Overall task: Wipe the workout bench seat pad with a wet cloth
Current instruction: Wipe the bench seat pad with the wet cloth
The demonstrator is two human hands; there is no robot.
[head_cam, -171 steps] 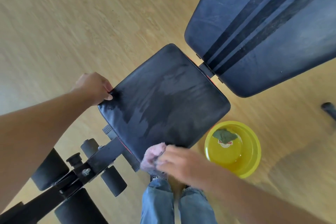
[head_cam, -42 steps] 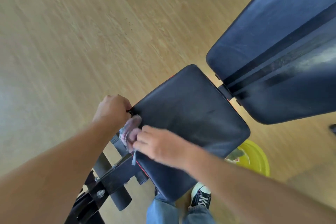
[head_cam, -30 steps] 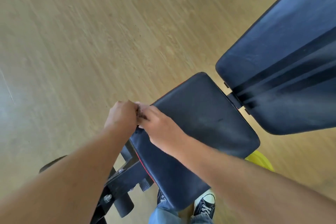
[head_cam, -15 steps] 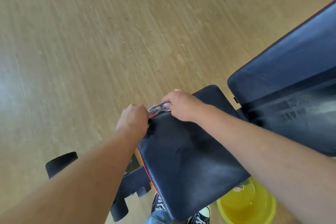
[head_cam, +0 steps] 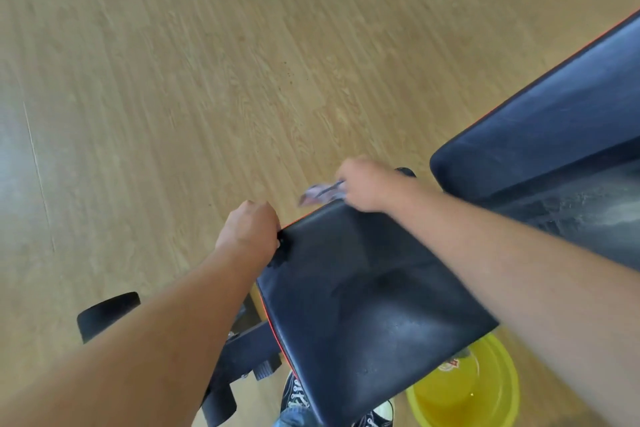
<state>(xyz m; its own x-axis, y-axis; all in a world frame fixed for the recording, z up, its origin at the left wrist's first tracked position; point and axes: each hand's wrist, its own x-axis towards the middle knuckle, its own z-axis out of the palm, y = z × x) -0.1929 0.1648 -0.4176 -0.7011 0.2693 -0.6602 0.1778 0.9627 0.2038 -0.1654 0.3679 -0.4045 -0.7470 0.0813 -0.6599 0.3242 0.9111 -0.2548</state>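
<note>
The black seat pad (head_cam: 363,298) of the workout bench fills the lower middle of the head view, glossy and damp-looking. My left hand (head_cam: 251,229) grips the pad's near-left corner, fingers curled over its edge. My right hand (head_cam: 367,184) is closed on a pinkish-grey cloth (head_cam: 320,191) and presses it along the pad's far side edge, close to the gap before the backrest. Part of the cloth sticks out to the left of the fist.
The dark backrest pad (head_cam: 540,135) rises at the right. A yellow basin (head_cam: 464,392) holding water stands on the wooden floor under the pad's right corner. Black frame bars and foam rollers (head_cam: 107,312) lie lower left. My sneakers (head_cam: 298,395) show below.
My right hand has slid the cloth from the near-left corner along the far edge toward the backrest. My left hand keeps its hold on the corner. The camera has tilted further left.
</note>
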